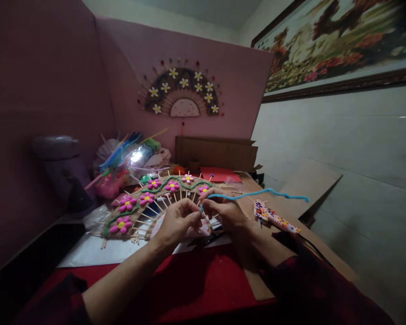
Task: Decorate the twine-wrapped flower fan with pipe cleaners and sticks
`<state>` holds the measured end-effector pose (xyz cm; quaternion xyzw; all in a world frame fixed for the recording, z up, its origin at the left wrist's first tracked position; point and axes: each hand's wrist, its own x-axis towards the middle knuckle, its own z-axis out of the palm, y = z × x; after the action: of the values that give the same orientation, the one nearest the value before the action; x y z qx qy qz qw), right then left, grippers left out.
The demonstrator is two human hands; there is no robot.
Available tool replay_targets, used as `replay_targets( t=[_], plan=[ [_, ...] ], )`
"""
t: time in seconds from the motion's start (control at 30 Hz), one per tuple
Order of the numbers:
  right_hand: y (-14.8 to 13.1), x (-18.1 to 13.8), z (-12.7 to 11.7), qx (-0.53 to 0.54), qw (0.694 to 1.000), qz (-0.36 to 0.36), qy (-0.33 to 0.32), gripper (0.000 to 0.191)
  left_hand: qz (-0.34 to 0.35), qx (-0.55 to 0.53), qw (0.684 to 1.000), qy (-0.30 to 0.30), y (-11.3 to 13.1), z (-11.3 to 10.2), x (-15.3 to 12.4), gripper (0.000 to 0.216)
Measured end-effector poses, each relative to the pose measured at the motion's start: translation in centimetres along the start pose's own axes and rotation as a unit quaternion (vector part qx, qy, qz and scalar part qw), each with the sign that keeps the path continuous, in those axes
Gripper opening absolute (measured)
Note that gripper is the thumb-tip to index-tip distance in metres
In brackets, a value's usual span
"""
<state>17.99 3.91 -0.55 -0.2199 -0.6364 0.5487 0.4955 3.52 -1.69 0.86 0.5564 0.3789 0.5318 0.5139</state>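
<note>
My right hand [225, 210] pinches a light-blue pipe cleaner [257, 193], whose long, slightly wavy free end sticks out to the right. Fingertips of my left hand [181, 219] are closed on the pipe cleaner's short end, close against my right fingers. Beneath and behind both hands lies a half-round fan [140, 210] of thin sticks and brown twine. Pink flowers with yellow centres [126, 203] and wavy green strips decorate its band. My hands cover part of the fan's right side and its pale dotted inner half-circle.
A flower-patterned glue gun [277, 219] lies to the right on brown cardboard [260, 284]. Bagged craft supplies [131, 167] are heaped at the back left. Red sheets [218, 174] lie behind the fan. A finished-looking fan [184, 92] with white flowers hangs on the pink panel.
</note>
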Motion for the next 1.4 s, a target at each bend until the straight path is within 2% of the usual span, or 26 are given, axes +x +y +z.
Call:
replay_targets(
  t=[0.1,0.2,0.37,0.47,0.6,1.13,1.4],
  plan=[
    [-0.25,-0.05,0.04,-0.030,0.999,0.008,-0.019,0.015,-0.009,-0.001,0.999,0.032,0.07,0.11,0.00,0.024],
    [-0.47,-0.07,0.14,-0.061,0.998,-0.007,-0.010,0.017,-0.012,-0.016,0.998,0.053,-0.16,0.03,0.15,0.024],
    [-0.70,-0.33,0.48,-0.080,0.997,-0.015,-0.006,0.022,-0.006,-0.045,0.997,0.058,-0.76,-0.29,0.45,0.028],
    [-0.81,-0.52,0.63,-0.091,0.996,-0.021,0.005,0.022,-0.043,-0.065,0.995,0.065,-0.76,-0.21,0.42,0.033],
    [-0.78,-0.62,0.60,-0.118,0.992,-0.037,0.018,0.020,-0.118,-0.072,0.990,0.038,-0.49,0.03,0.22,0.036],
    [-0.97,-0.65,0.68,-0.094,0.994,-0.037,0.029,0.015,-0.128,-0.144,0.980,-0.039,-0.49,-0.17,0.20,0.024],
    [-0.65,-0.70,0.52,-0.124,0.991,-0.037,0.026,0.015,-0.143,-0.133,0.981,-0.004,-0.47,-0.14,0.29,0.016]
  ],
)
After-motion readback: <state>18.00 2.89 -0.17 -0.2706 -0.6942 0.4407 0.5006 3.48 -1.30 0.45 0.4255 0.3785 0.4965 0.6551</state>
